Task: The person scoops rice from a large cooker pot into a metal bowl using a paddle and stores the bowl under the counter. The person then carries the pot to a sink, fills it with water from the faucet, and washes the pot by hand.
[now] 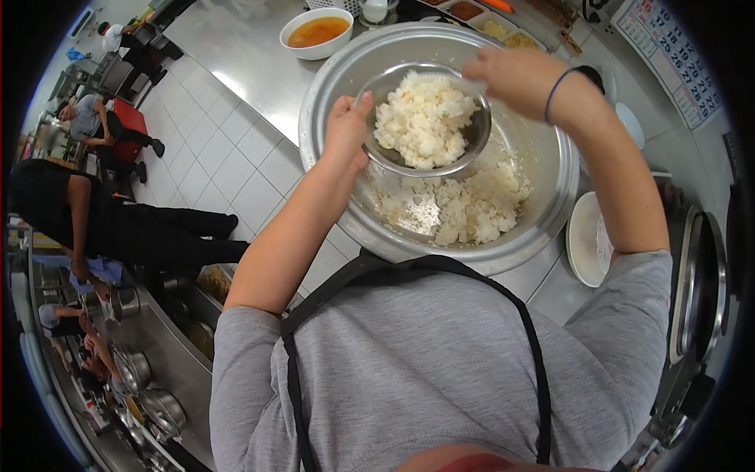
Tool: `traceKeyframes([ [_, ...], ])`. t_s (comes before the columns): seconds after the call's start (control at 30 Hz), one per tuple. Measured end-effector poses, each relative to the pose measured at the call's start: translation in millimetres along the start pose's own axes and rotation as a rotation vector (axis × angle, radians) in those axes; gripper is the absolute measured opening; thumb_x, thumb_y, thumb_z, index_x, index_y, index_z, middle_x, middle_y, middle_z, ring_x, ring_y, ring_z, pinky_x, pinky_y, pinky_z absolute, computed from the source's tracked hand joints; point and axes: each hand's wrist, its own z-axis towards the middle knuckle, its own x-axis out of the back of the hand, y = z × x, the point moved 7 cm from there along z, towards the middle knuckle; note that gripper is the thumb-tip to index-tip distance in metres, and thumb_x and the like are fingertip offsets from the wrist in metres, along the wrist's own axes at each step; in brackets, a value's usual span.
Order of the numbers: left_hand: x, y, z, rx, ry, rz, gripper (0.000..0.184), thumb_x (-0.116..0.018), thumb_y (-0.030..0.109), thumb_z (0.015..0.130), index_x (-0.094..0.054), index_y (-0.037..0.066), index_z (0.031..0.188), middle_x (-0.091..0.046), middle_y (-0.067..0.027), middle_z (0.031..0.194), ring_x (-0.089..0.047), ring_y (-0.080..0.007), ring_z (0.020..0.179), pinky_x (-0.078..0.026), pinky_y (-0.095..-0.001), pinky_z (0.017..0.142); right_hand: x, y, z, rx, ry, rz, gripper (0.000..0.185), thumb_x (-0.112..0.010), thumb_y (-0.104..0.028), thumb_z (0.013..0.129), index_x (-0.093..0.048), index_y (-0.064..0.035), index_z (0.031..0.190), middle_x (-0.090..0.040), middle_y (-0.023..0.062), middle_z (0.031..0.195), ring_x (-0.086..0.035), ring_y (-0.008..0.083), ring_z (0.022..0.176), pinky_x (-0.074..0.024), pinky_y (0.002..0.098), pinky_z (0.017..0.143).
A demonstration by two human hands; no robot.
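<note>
A small steel bowl [465, 163] heaped with white cooked rice [426, 118] is tilted over a large metal basin [314, 102]. My left hand [347, 130] grips the small bowl by its left rim, thumb on top. My right hand [511, 85] is at the bowl's far right rim, slightly blurred, its fingers curled closed. A pale smear runs from those fingers over the rice's far edge; what it is I cannot make out. More loose rice [480, 206] lies in the basin below the bowl.
A white bowl of orange-brown liquid [318, 33] stands on the steel counter [228, 47] beyond the basin. Seasoning trays [465, 11] are at the far edge. A white dish [586, 240] sits to the right. Several people, one in black [134, 228], are on the left.
</note>
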Motion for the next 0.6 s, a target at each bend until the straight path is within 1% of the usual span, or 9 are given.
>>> traceKeyframes([
  [0.03,1,2,-1,-0.023,0.015,0.001,0.018,-0.049,0.017,0.087,-0.039,0.007,0.075,-0.053,-0.0072,0.072,-0.053,-0.0135,0.06,-0.049,-0.0292,0.05,11,3,-3,-0.003,0.131,-0.134,0.024,-0.054,-0.005,0.075,-0.052,-0.0076,0.099,-0.056,0.0106,0.092,-0.058,0.0254,0.081,-0.0461,0.0337,0.071],
  [0.1,8,2,1,-0.018,0.019,0.025,0.017,-0.049,0.017,0.086,-0.041,0.007,0.076,-0.053,-0.0078,0.074,-0.054,-0.0145,0.061,-0.049,-0.0299,0.051,39,33,-16,0.118,0.328,0.077,0.022,-0.053,-0.005,0.075,-0.054,-0.008,0.096,-0.058,0.0106,0.087,-0.058,0.0245,0.081,-0.0462,0.0337,0.071],
  [0.13,13,6,3,-0.068,0.053,0.01,0.016,-0.049,0.017,0.086,-0.042,0.007,0.077,-0.054,-0.0085,0.075,-0.054,-0.0151,0.062,-0.049,-0.0301,0.052,50,40,-25,0.06,0.374,-0.069,0.022,-0.053,-0.004,0.074,-0.056,-0.0084,0.095,-0.06,0.01,0.085,-0.059,0.0241,0.082,-0.0461,0.0331,0.07],
  [0.17,17,11,4,-0.121,0.09,-0.007,0.015,-0.05,0.017,0.086,-0.042,0.007,0.078,-0.055,-0.0091,0.076,-0.055,-0.0156,0.063,-0.05,-0.0304,0.052,46,64,-25,-0.203,0.02,-0.188,0.039,-0.057,-0.032,0.073,-0.053,-0.0066,0.102,-0.06,0.0124,0.098,-0.058,0.0281,0.086,-0.0435,0.0389,0.072],
  [0.23,16,16,5,-0.16,0.077,-0.085,0.014,-0.05,0.016,0.086,-0.043,0.005,0.08,-0.056,-0.0104,0.078,-0.056,-0.0161,0.065,-0.05,-0.0302,0.054,-4,114,-6,-0.353,0.015,-0.245,0.026,-0.054,-0.005,0.073,-0.057,-0.0127,0.097,-0.061,0.0075,0.087,-0.059,0.023,0.084,-0.0432,0.0354,0.075],
  [0.3,24,18,9,-0.207,0.128,-0.087,0.015,-0.049,0.016,0.086,-0.042,0.004,0.082,-0.056,-0.0113,0.078,-0.057,-0.016,0.065,-0.051,-0.0303,0.055,-72,115,17,-0.329,-0.303,-0.375,0.025,-0.055,-0.008,0.072,-0.059,-0.0178,0.095,-0.062,0.0043,0.088,-0.059,0.0216,0.085,-0.0369,0.0397,0.08],
  [0.37,25,18,7,-0.199,0.141,-0.084,0.015,-0.049,0.016,0.086,-0.042,0.003,0.082,-0.056,-0.0115,0.078,-0.057,-0.016,0.065,-0.051,-0.0302,0.055,-134,100,32,-0.131,-0.412,-0.51,0.02,-0.055,-0.011,0.074,-0.06,-0.0198,0.091,-0.062,0.0015,0.087,-0.059,0.0196,0.084,-0.0313,0.0405,0.083],
  [0.57,30,10,11,-0.158,0.142,-0.096,0.016,-0.05,0.017,0.086,-0.041,0.004,0.08,-0.056,-0.0113,0.078,-0.056,-0.0161,0.065,-0.051,-0.0304,0.057,-178,43,32,0.13,-0.376,-0.342,0.013,-0.054,-0.019,0.076,-0.062,-0.0208,0.087,-0.063,0.0,0.076,-0.059,0.0172,0.077,-0.0272,0.0361,0.083],
  [0.6,29,10,11,-0.153,0.141,-0.104,0.016,-0.05,0.017,0.086,-0.041,0.005,0.08,-0.055,-0.0111,0.078,-0.056,-0.016,0.066,-0.051,-0.0302,0.057,-179,35,30,0.195,-0.378,-0.305,0.015,-0.052,-0.028,0.078,-0.063,-0.0213,0.086,-0.063,0.0005,0.074,-0.058,0.0176,0.075,-0.0265,0.0361,0.083],
])
